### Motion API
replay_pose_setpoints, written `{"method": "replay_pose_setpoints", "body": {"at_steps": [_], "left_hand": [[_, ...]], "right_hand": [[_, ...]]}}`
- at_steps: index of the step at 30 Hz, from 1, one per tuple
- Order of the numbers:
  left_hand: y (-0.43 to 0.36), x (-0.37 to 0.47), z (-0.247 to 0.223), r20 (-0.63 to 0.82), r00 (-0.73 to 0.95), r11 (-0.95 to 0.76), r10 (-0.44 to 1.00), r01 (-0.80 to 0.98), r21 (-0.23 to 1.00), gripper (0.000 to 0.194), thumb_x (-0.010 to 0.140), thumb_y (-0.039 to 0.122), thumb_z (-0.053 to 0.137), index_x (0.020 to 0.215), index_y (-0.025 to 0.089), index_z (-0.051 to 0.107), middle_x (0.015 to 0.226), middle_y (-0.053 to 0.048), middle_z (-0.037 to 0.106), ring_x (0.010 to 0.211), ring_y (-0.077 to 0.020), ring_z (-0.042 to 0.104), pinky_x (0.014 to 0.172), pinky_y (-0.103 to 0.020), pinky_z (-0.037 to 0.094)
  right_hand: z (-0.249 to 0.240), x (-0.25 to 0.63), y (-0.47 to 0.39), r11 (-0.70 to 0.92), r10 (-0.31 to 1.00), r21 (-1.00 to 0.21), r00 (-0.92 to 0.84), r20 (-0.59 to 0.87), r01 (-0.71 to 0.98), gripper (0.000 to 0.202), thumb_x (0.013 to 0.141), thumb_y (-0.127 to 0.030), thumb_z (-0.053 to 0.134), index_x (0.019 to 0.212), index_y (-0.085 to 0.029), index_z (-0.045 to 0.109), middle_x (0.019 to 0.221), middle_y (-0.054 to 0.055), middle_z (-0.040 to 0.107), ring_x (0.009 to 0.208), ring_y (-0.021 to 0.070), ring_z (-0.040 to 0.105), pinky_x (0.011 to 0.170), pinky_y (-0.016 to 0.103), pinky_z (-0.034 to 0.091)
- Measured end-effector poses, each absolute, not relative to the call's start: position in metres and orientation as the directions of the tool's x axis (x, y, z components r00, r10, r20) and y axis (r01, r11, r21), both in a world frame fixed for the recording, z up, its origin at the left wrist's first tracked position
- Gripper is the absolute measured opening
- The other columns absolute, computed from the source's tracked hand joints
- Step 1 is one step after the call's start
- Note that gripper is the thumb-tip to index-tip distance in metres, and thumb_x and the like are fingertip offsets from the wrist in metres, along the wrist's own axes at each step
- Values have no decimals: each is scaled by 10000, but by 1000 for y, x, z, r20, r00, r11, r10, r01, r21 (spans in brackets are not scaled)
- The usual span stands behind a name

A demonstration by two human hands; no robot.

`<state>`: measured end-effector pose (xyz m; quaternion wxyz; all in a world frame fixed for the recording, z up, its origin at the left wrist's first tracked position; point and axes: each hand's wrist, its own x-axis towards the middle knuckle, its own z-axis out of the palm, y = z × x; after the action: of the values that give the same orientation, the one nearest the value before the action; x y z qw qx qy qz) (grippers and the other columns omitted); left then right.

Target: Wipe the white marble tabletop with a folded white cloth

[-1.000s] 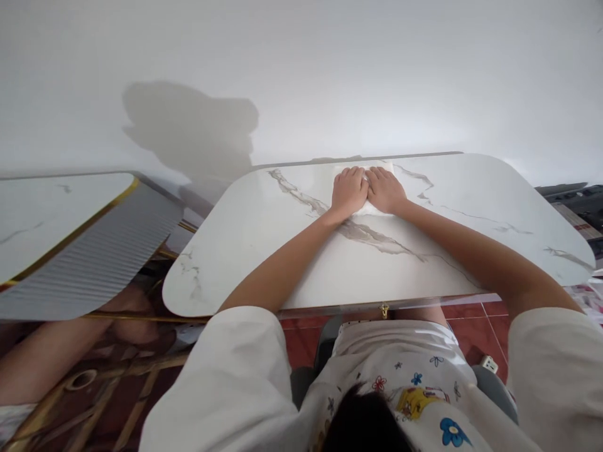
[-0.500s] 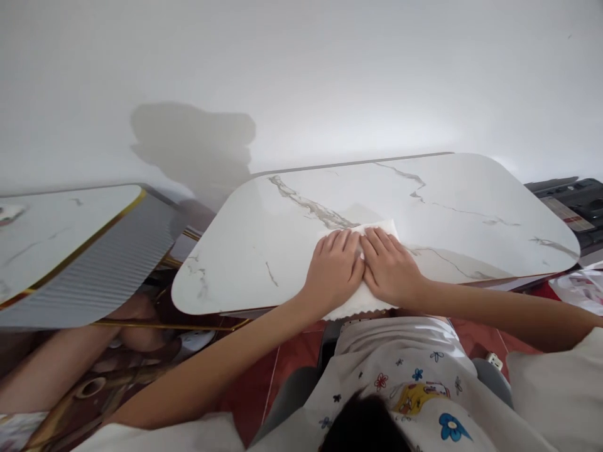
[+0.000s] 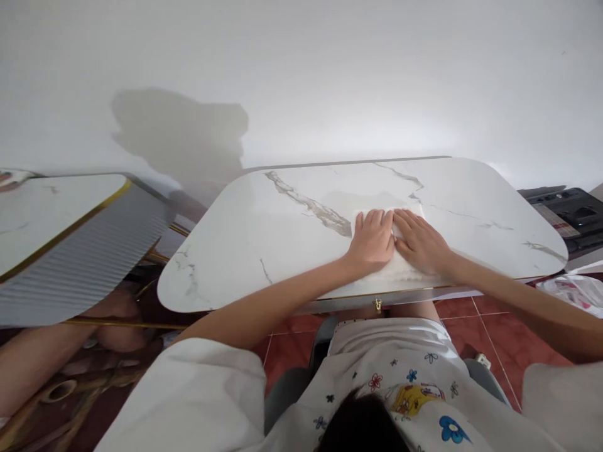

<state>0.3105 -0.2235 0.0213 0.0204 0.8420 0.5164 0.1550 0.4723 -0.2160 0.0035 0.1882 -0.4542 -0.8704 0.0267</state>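
A white cloth with a wavy edge lies on the white marble-patterned tabletop. My left hand presses down on the cloth's left part, its fingers pointing toward the wall. Beside it my right hand lies flat on the cloth, fingers stretched forward and close together. The two hands nearly touch at the thumbs. Both palms are hidden from above, as is the cloth beneath them.
At the left stands another marble-topped table with a ribbed grey side, and a person's leg shows below it. A plain wall rises behind. On the right are a black appliance and a plastic bag.
Both hands have slid the cloth to the right and away from me, off the table's front edge. A small gold latch on that edge now shows.
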Motion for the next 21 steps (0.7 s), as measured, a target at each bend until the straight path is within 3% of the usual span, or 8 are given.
{"method": "replay_pose_setpoints", "body": {"at_steps": [4, 7, 11, 15, 21], "left_hand": [[-176, 311, 22, 287, 381, -435, 879, 887, 155, 429, 912, 177, 349, 1318, 149, 484, 1283, -154, 585, 1236, -297, 497, 1078, -465, 312], [-140, 310, 22, 311, 314, -374, 897, 914, 155, 398, 927, 188, 347, 1289, 137, 505, 1265, -160, 597, 1215, -301, 511, 1060, -458, 333], [-89, 307, 20, 329, 210, -281, 921, 942, 185, 363, 913, 216, 402, 1240, 140, 540, 1266, -166, 603, 1256, -314, 484, 1082, -462, 331], [-41, 301, 13, 347, 205, -297, 915, 925, 237, 378, 900, 225, 421, 1252, 174, 550, 1290, -137, 598, 1289, -297, 467, 1119, -449, 316], [12, 296, 5, 397, 184, -306, 899, 913, 270, 401, 891, 245, 423, 1263, 194, 564, 1312, -122, 603, 1285, -289, 482, 1124, -458, 323]], "right_hand": [[4, 468, -152, 583, 809, -231, -530, 254, 779, 537, 942, -287, 277, 1402, -73, 452, 1478, 157, 482, 1396, 285, 410, 1163, 480, 333], [4, 461, -105, 593, 802, -267, -533, 269, 759, 502, 950, -275, 264, 1371, -107, 480, 1418, 141, 546, 1329, 264, 482, 1119, 459, 384], [3, 451, -57, 575, 808, -248, -493, 323, 779, 496, 928, -230, 289, 1360, -107, 499, 1434, 151, 535, 1348, 283, 457, 1123, 493, 363], [1, 443, -20, 530, 832, -246, -442, 335, 812, 518, 911, -204, 303, 1370, -71, 502, 1455, 166, 514, 1354, 304, 447, 1117, 506, 359], [-1, 439, 26, 517, 834, -259, -411, 369, 816, 483, 914, -221, 326, 1337, -132, 541, 1415, 132, 559, 1277, 323, 508, 1052, 516, 408]]}}
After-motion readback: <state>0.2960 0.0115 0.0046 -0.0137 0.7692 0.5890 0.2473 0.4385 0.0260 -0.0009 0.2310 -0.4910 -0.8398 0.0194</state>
